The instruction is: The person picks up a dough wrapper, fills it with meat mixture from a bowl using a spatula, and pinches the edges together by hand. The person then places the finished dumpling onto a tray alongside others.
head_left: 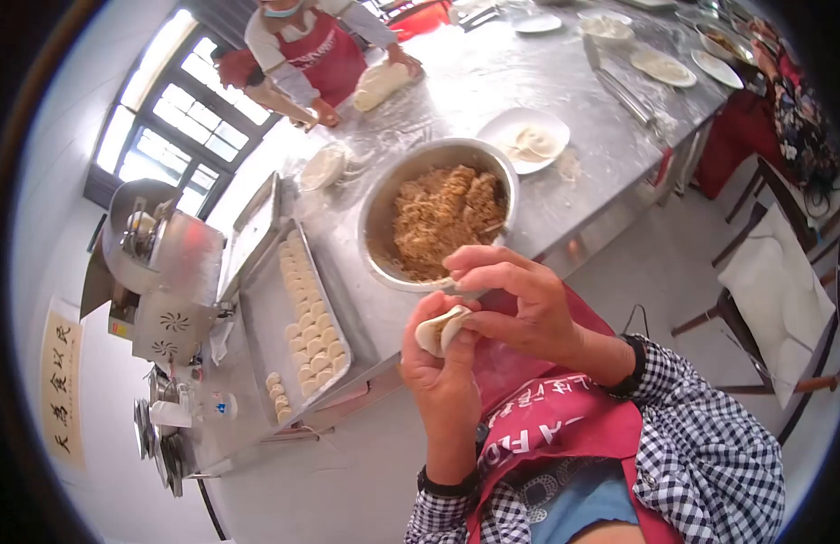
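Note:
A partly folded dumpling [431, 336] with some brown filling showing at its opening rests in my left hand [445, 385], whose fingers curl around it. My right hand [524, 308] comes in from the right. Its thumb and forefinger pinch the wrapper's edge, while the other fingers are raised. Just beyond my hands stands a large metal bowl [373, 238] of brown, shredded-looking filling [447, 218]. To the left lies a metal tray [267, 319] with rows of shaped dumplings [313, 344].
Across the metal table [610, 168], a person in a red apron [325, 56] handles a dough roll [382, 86]. A plate [527, 136] with wrappers sits behind the bowl. A machine [170, 272] stands left, a chair [773, 290] right.

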Demonstrator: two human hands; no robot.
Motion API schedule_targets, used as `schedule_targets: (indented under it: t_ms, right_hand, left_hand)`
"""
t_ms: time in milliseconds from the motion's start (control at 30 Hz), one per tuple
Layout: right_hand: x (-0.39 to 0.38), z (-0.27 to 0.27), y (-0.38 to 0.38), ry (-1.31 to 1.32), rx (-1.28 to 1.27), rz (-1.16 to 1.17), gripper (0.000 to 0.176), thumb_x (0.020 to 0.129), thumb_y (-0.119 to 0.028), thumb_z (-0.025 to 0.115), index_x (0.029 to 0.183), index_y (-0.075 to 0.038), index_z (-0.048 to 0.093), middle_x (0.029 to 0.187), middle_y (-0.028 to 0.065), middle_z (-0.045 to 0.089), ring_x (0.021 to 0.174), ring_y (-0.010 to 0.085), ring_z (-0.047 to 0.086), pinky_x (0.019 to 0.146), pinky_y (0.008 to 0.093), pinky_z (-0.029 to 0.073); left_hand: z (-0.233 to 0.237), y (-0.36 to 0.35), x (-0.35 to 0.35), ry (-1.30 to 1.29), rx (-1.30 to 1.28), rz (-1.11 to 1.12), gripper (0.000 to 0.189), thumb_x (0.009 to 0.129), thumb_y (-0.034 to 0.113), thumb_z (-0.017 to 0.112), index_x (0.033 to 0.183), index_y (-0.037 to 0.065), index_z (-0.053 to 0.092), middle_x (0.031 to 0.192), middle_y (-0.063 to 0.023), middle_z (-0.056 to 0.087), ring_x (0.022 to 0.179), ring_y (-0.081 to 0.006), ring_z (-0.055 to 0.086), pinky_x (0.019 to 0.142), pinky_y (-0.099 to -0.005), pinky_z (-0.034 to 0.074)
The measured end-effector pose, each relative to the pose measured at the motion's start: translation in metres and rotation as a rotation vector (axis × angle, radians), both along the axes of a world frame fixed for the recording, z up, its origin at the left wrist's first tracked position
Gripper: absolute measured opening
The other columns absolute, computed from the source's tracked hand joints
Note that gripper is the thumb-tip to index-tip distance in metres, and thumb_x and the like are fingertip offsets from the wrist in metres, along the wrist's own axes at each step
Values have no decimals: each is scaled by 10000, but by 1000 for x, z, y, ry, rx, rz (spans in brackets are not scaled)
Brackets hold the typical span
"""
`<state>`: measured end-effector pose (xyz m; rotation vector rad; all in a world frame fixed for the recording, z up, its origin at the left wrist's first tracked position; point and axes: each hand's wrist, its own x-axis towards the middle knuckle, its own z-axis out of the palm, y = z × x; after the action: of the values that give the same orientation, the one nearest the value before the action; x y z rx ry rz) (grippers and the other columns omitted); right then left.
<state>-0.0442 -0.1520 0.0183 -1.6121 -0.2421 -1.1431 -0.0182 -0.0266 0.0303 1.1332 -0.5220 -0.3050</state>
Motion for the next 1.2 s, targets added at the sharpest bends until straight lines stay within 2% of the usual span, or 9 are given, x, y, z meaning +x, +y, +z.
schedule_targets:
  t_ms: [133,367,467,633,700,800,967,1033,1200]
  right_hand:
    - [-1,-4,1,-16,-28,62,250,675,-56,739,892,-13,624,1086,161,584,928,236,613,780,316,503]
    - [-4,0,2,-13,-26,127,200,694,-16,703,876,-23,619,1101,149,567,908,207,607,744,296,510]
    - [-4,-1,3,0,25,158,158,686,-6,701,820,-26,621,1066,138,586,879,203,614,726,287,509]
    - [0,-3,3,-130,-48,55,111,675,15,693,739,-30,615,976,98,616,826,191,615,674,278,497]
    - [1,-6,1,-136,-56,51,113,671,14,696,737,-27,614,973,98,614,826,193,614,671,279,496]
    - [-1,-5,1,-117,-80,29,120,665,9,702,738,-23,613,969,98,612,830,196,613,672,282,496]
    - [-3,-1,9,-62,-6,13,155,657,6,722,758,-5,605,973,130,606,847,209,598,698,300,506]
    - [-2,-3,6,-70,-92,10,118,674,-11,701,753,-24,614,985,104,614,848,207,611,703,299,505]
    - [-2,-3,1,-51,-159,41,104,686,-10,692,754,-25,615,1001,116,611,876,220,609,728,298,508]
  left_hand:
    - [-1,3,-5,-17,-20,28,430,849,74,598,1231,-7,416,1091,-122,542,1002,-178,548,829,-279,474]
    - [-7,8,-5,2,-15,-4,489,847,102,613,1264,-13,384,1135,-123,526,1008,-172,541,826,-277,463]
    - [-4,5,-7,19,-13,-5,500,848,109,615,1270,-16,378,1160,-125,511,1009,-168,532,835,-276,456]
    - [-3,5,-9,6,15,-16,505,849,111,614,1273,-22,375,1168,-114,494,1020,-164,517,852,-284,449]
    - [-3,6,-10,19,-11,-47,393,874,43,550,1237,-22,413,1158,-105,513,1054,-155,505,904,-269,416]
    - [-3,3,-8,-77,30,49,418,869,72,573,1242,-16,406,1136,-101,506,1009,-159,523,833,-279,466]
    - [-9,8,-8,-118,67,80,369,877,56,553,1215,-23,430,1126,-105,519,999,-166,537,848,-289,476]
    - [-10,9,-9,-126,61,84,360,877,55,552,1207,-30,437,1124,-110,523,1001,-170,540,858,-294,476]
    - [-12,12,-11,-123,131,83,328,876,45,546,1175,-57,462,1131,-136,526,1030,-181,539,865,-293,476]
